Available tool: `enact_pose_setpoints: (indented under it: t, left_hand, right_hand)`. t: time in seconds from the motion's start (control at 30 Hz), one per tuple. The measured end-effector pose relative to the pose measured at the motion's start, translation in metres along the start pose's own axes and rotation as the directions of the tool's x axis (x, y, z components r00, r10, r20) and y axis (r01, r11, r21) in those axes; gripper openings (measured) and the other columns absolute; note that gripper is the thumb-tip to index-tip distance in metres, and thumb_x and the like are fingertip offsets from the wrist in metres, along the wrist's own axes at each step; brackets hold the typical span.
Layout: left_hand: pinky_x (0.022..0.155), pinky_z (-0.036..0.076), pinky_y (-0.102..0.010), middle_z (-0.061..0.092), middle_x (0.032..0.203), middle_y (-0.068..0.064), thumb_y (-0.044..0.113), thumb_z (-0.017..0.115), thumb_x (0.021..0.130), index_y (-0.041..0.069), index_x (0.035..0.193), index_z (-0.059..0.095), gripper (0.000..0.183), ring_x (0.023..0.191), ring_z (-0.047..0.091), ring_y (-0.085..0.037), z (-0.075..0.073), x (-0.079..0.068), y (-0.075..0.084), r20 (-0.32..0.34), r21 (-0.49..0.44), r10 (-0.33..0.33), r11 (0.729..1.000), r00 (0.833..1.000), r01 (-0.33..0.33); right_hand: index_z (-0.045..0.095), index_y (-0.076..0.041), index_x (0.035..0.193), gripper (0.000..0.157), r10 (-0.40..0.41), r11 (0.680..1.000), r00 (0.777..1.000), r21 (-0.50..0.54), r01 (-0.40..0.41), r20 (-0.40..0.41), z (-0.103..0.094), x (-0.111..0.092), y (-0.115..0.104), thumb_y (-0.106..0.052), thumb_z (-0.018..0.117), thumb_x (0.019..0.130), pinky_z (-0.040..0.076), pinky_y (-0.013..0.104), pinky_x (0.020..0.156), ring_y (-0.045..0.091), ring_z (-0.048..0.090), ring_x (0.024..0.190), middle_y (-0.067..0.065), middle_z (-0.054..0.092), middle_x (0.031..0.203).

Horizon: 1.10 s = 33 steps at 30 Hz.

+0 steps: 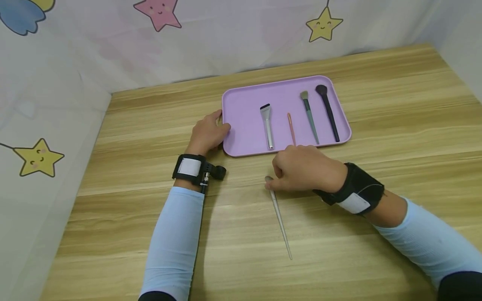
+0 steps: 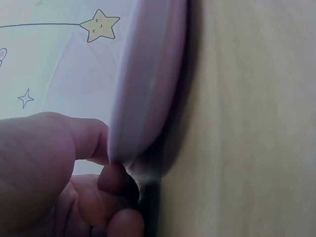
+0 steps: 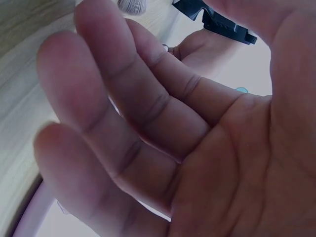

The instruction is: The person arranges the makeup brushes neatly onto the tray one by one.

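Observation:
A purple tray point(image 1: 244, 121) lies at the back of the table. My left hand point(image 1: 208, 133) grips its left edge, thumb over the rim; in the left wrist view the fingers curl at the tray's edge point(image 2: 143, 94). In front of the tray, a thin makeup brush with a pale handle point(image 1: 280, 223) lies on the table. My right hand point(image 1: 305, 168) is over its bristle end, fingers loosely bent. In the right wrist view the brush's bristles point(image 3: 132, 6) show beyond the fingertips, and nothing is seen between fingers and thumb.
On the tray lie a silver flat-headed brush point(image 1: 268, 127), a thin pink-orange tool point(image 1: 291, 127), a green-handled brush point(image 1: 309, 117) and a black brush point(image 1: 329, 113). A white cloth backdrop point(image 1: 241, 37) with printed stars stands behind the wooden table point(image 1: 143, 125).

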<state>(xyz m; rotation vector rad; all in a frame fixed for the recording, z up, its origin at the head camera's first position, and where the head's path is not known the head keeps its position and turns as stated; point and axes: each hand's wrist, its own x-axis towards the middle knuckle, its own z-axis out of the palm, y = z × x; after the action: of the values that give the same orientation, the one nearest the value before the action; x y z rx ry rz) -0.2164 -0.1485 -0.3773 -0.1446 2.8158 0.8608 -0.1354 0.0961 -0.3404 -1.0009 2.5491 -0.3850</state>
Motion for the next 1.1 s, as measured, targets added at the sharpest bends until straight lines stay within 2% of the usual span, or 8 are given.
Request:
enact_pose_setpoints:
  t: [0.33, 0.63, 0.77, 0.9, 1.1]
  left_hand:
    - [0.039, 0.039, -0.029, 0.058, 0.098, -0.009, 0.031, 0.044, 0.085, 0.016, 0.145, 0.033, 0.063, 0.044, 0.053, -0.021, 0.000, 0.000, 0.001, 0.006, -0.004, -0.005, 1.000, 1.000, 0.005]
    - [0.038, 0.039, -0.029, 0.060, 0.087, -0.009, 0.032, 0.045, 0.085, 0.017, 0.145, 0.033, 0.063, 0.044, 0.053, -0.021, 0.000, 0.001, 0.000, 0.007, 0.002, -0.006, 1.000, 1.000, 0.006]
    - [0.039, 0.039, -0.029, 0.060, 0.088, -0.009, 0.032, 0.044, 0.085, 0.017, 0.145, 0.033, 0.063, 0.044, 0.053, -0.021, 0.000, 0.001, 0.000, 0.011, 0.007, -0.005, 1.000, 1.000, 0.004]
    - [0.039, 0.040, -0.030, 0.059, 0.091, -0.010, 0.031, 0.044, 0.085, 0.017, 0.145, 0.032, 0.063, 0.044, 0.053, -0.021, 0.000, 0.002, -0.001, 0.015, 0.001, -0.011, 1.000, 1.000, 0.011]
    - [0.039, 0.041, -0.030, 0.060, 0.091, -0.010, 0.031, 0.044, 0.085, 0.017, 0.145, 0.032, 0.063, 0.045, 0.054, -0.022, 0.000, 0.002, -0.001, 0.017, -0.007, -0.019, 1.000, 1.000, 0.020]
  right_hand:
    - [0.057, -0.022, 0.059, 0.036, -0.044, 0.999, 0.998, -0.031, 0.045, 0.034, 0.004, -0.002, -0.002, -0.052, 0.068, 0.074, 0.043, 0.031, 0.046, 0.010, 0.050, 0.055, -0.008, 0.055, 0.063]
    - [0.055, -0.023, 0.056, 0.039, -0.062, 0.996, 0.997, -0.060, 0.064, 0.045, 0.006, -0.004, -0.005, -0.055, 0.070, 0.070, 0.041, 0.030, 0.044, 0.009, 0.048, 0.052, -0.010, 0.053, 0.057]
    - [0.054, -0.023, 0.056, 0.039, -0.064, 0.995, 0.997, -0.079, 0.067, 0.040, 0.008, -0.004, -0.006, -0.056, 0.070, 0.068, 0.041, 0.031, 0.042, 0.009, 0.048, 0.052, -0.009, 0.052, 0.056]
    - [0.054, -0.023, 0.058, 0.040, -0.046, 0.996, 0.996, -0.078, 0.052, 0.076, 0.010, -0.004, -0.008, -0.058, 0.071, 0.066, 0.041, 0.031, 0.042, 0.010, 0.049, 0.053, -0.009, 0.053, 0.057]
    - [0.053, -0.024, 0.055, 0.030, -0.033, 0.997, 0.991, -0.070, 0.042, 0.129, 0.012, -0.002, -0.008, -0.043, 0.071, 0.070, 0.041, 0.031, 0.044, 0.011, 0.049, 0.055, -0.009, 0.052, 0.058]
